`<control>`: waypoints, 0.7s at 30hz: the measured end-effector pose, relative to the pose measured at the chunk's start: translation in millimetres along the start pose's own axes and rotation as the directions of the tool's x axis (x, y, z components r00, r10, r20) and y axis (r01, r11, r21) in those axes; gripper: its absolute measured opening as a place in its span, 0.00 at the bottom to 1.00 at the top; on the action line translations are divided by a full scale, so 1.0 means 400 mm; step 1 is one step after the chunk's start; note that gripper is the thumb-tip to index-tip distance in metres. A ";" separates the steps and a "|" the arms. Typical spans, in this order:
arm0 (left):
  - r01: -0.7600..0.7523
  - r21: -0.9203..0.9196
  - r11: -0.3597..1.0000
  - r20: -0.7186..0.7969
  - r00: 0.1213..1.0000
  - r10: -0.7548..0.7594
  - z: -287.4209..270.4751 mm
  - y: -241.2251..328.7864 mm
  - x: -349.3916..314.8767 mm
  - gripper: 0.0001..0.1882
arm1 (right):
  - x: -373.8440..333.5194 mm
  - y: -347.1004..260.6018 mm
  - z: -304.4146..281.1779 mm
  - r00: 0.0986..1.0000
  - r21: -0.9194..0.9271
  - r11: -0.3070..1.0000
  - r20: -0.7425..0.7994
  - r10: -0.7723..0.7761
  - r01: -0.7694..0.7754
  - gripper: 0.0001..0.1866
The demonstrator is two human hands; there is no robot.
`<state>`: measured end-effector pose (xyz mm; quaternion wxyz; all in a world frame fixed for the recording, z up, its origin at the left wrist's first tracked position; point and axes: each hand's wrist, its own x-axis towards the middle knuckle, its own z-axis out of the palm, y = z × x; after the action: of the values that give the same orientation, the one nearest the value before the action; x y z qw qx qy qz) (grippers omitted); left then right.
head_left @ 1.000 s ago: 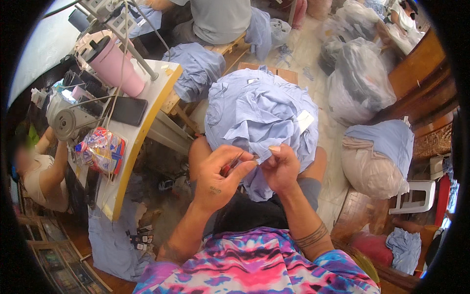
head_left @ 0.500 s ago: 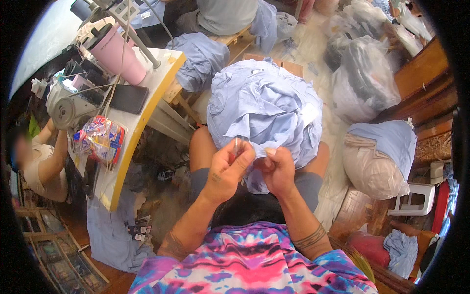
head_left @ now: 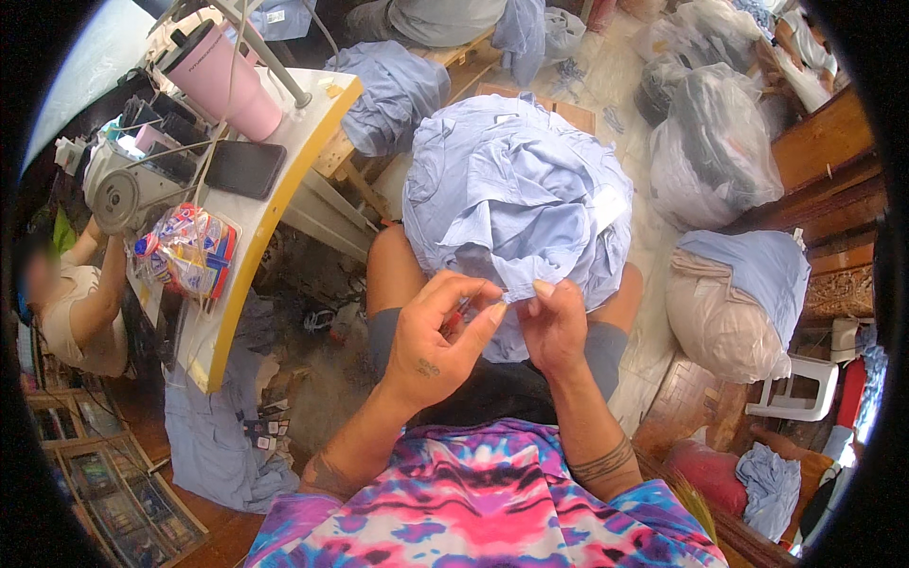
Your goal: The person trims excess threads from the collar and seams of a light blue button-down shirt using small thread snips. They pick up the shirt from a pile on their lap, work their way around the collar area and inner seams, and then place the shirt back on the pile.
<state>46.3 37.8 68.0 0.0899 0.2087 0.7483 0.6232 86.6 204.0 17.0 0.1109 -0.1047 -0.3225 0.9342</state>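
A large bundle of light blue garments (head_left: 511,180) rests between my knees, with a white tag or label on its right side. My right hand (head_left: 557,327) pinches the near edge of this cloth between thumb and fingers. Close beside it, my left hand (head_left: 437,331) has its thumb and forefinger brought together at the same cloth edge. Something small with a reddish part shows inside the curled left fingers; its kind is hidden. Whether the left fingertips grip cloth or a thread is too small to tell.
To the left stands a yellow-edged table (head_left: 275,227) bearing a pink tumbler (head_left: 222,80), a dark phone (head_left: 246,168) and a plastic-wrapped pack (head_left: 189,251). Filled plastic bags (head_left: 715,142), a cloth-topped sack (head_left: 729,303) and a white stool (head_left: 800,386) are at right. A person (head_left: 80,303) works at far left.
My left hand has turned and its fingertips have come to the cloth edge beside my right hand. The metallic piece seen between its fingers earlier is now mostly hidden.
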 end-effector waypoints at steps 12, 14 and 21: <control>-0.119 0.223 0.967 0.072 0.992 0.105 -0.026 0.046 -0.011 0.13 | -0.017 0.004 -0.014 1.000 -0.132 0.991 0.030 -0.004 0.008 0.08; -0.106 0.217 0.970 0.081 0.993 0.090 -0.026 0.042 -0.011 0.13 | -0.019 0.003 -0.012 0.999 -0.139 0.990 0.039 -0.002 0.007 0.08; -0.120 0.185 0.975 0.064 0.992 0.110 -0.022 0.025 -0.018 0.13 | -0.022 0.010 -0.007 0.998 -0.135 0.991 0.056 -0.011 0.018 0.09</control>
<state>51.4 27.9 78.7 0.0536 0.2759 0.7878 0.5481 95.1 200.4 13.5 0.1013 -0.0838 -0.3889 0.9119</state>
